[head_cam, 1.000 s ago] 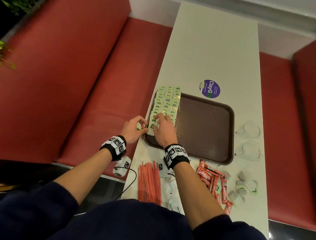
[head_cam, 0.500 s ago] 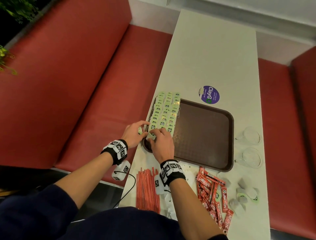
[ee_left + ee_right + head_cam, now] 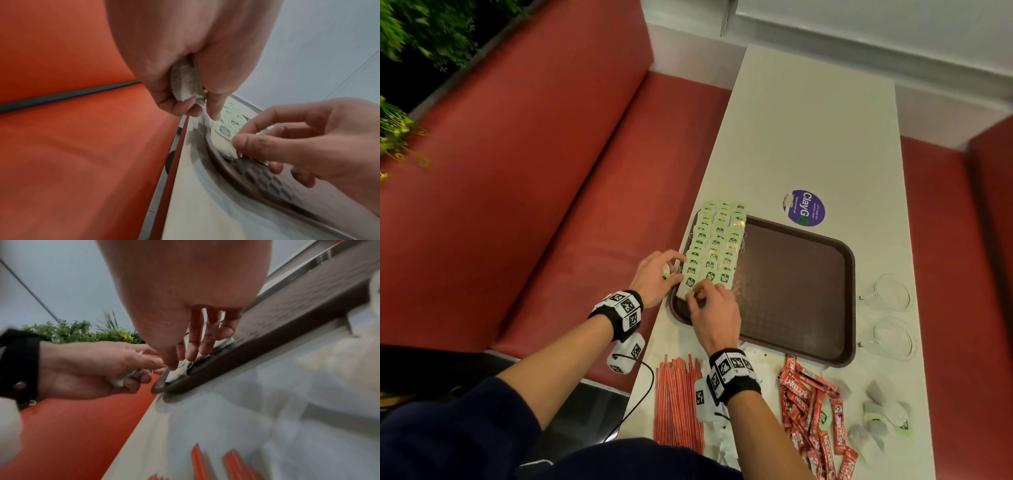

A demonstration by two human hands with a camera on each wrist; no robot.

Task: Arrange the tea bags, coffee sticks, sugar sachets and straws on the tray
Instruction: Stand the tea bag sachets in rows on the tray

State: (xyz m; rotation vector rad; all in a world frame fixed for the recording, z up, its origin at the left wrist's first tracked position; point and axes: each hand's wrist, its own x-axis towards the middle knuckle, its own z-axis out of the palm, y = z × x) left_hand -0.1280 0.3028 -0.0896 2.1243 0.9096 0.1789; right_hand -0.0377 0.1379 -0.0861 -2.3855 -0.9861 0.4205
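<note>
A brown tray lies on the white table. Rows of green-tagged tea bags overlap along its left side. My left hand is at the tray's left rim and grips a small bunch of tea bags in its curled fingers. My right hand is over the tray's near left corner. Its thumb and forefinger pinch the nearest tea bag at the end of the left row. Red straws, red coffee sticks and white sachets lie near me off the tray.
Loose tea bags lie at the near right of the table. Two glass cups stand right of the tray. A purple sticker is beyond it. The red bench runs along the table's left edge.
My right hand has drawn back along the tea bag rows toward the tray's near left corner. The left hand has stayed at the tray's left rim with its bunch.
</note>
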